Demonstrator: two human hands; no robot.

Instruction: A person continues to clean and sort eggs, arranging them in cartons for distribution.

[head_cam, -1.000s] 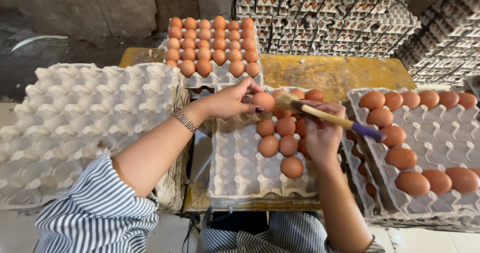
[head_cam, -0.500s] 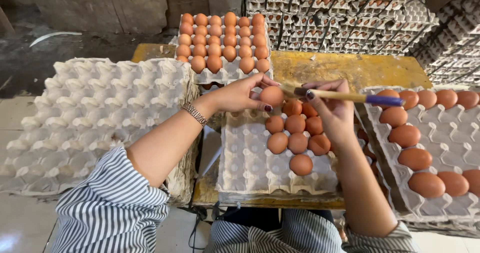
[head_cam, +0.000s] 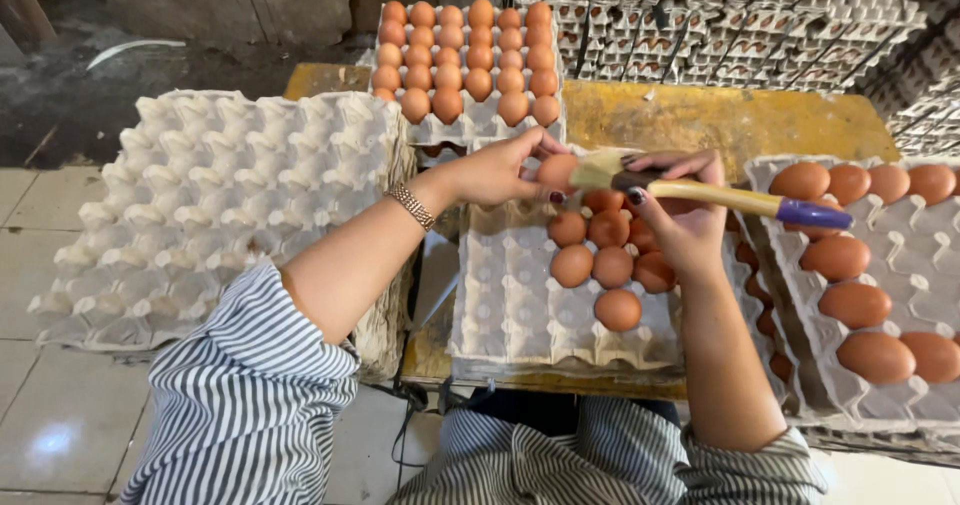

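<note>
Brushing a brown egg over a half-filled tray

Nearest lay the grey egg tray (head_cam: 520,305) with loose eggs on the yellow counter (head_cam: 760,115). Above it the left hand (head_cam: 495,170) held its grip closed around one brown egg (head_cam: 556,171), while the right hand (head_cam: 685,220) gripped a paintbrush (head_cam: 700,193), bristles touching that egg. Farther back sat a full tray of eggs (head_cam: 465,60).

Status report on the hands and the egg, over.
Left hand holds egg above the middle tray. Right hand grips brush, bristles on the egg. Nothing in the way.
</note>
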